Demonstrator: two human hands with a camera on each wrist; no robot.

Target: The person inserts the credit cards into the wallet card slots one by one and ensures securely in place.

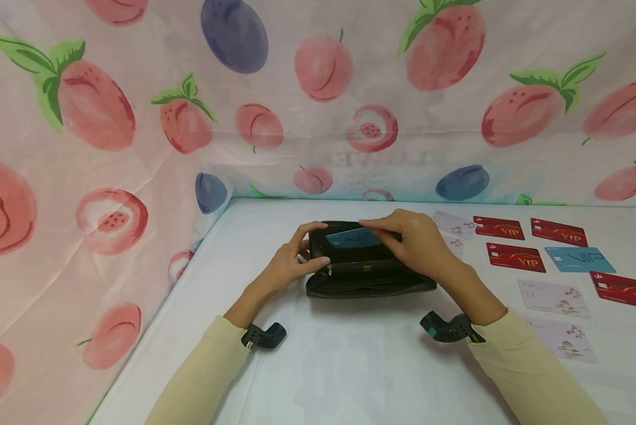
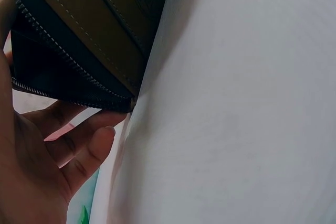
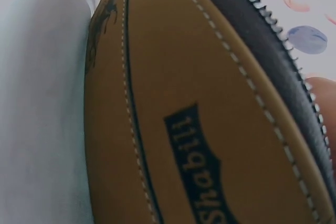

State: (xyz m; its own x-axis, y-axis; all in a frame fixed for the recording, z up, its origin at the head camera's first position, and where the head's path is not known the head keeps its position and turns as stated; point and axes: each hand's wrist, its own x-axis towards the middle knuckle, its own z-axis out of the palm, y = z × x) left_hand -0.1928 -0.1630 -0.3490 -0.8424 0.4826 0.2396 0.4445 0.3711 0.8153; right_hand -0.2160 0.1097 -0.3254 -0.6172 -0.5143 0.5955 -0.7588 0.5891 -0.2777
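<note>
An unzipped black-lined wallet (image 1: pixel 371 288) stands open on the white table in the head view. My left hand (image 1: pixel 291 260) grips its left end, the thumb at the inner divider and a finger over the far edge. In the left wrist view, the other fingers (image 2: pixel 86 156) lie by the zip's end. Inside the back compartment is a blue card (image 1: pixel 352 237), tilted, which my right hand (image 1: pixel 416 239) pinches at its right side. The right wrist view is mostly filled by the wallet's brown outer face (image 3: pixel 157 77), with lettering and pale stitching.
Right of the wallet lie several red VIP cards (image 1: pixel 516 258), another blue card (image 1: pixel 580 260) and several pale flowered cards (image 1: pixel 554 297). Two pale cards are partly behind my right hand. A fruit-patterned cloth (image 1: pixel 275 165) rises behind and left of the table (image 1: pixel 360 366).
</note>
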